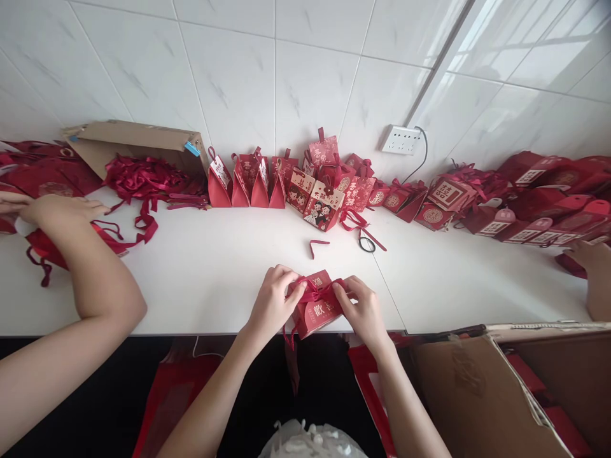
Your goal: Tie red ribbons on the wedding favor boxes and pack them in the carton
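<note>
At the front edge of the white table [229,280] sits a small red gift box [310,324] with pale printed characters. A dark red ribbon [312,294] is knotted into a bow across its top, and one loose end hangs over the table edge. My left hand [274,296] pinches the bow's left loop between thumb and fingers. On the other side, my right hand [358,305] pinches the right loop. Just beyond the box lie a short ribbon strip [317,247] and a black ring [366,244].
Red gift boxes [245,181] line the wall, with more stacked at the right [539,203]. A ribbon pile [143,175] lies before a cardboard box [138,137]. Co-workers' arms reach in at left [102,273] and right [596,273]. An open carton [458,381] stands front right.
</note>
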The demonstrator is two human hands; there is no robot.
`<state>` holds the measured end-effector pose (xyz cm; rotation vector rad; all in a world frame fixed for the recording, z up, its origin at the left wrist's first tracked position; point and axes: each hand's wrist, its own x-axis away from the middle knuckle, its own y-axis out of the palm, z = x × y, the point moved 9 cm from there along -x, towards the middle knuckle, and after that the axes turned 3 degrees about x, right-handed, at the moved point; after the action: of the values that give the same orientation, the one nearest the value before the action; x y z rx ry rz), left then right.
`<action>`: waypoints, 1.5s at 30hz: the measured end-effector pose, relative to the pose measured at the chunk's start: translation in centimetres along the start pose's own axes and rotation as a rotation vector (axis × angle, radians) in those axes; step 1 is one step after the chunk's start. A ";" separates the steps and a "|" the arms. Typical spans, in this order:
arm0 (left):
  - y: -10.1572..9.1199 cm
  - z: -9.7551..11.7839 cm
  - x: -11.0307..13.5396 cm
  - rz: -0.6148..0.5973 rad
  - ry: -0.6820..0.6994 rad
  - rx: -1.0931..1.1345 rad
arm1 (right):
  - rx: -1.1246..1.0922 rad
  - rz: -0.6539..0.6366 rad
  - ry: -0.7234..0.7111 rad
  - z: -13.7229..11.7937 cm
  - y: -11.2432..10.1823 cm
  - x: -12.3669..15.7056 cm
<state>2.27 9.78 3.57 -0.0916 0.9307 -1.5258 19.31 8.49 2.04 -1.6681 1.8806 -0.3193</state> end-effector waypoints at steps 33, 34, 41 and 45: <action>1.3 3.8 3.1 -0.287 0.007 -0.120 | 0.028 0.049 0.059 0.4 0.2 1.0; 1.3 3.9 3.1 -0.287 0.007 -0.118 | 0.057 0.089 0.029 0.0 -0.3 1.3; 0.5 3.5 3.0 -0.435 -0.037 0.133 | 0.323 0.163 -0.640 -7.7 -0.2 7.3; -1.6 1.7 0.8 -0.299 -0.075 0.164 | 0.479 0.030 -0.757 -8.0 3.2 8.6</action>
<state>1.79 8.04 5.30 -0.1751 0.7528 -1.8570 11.86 -0.80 4.30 -1.1927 1.1471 -0.0855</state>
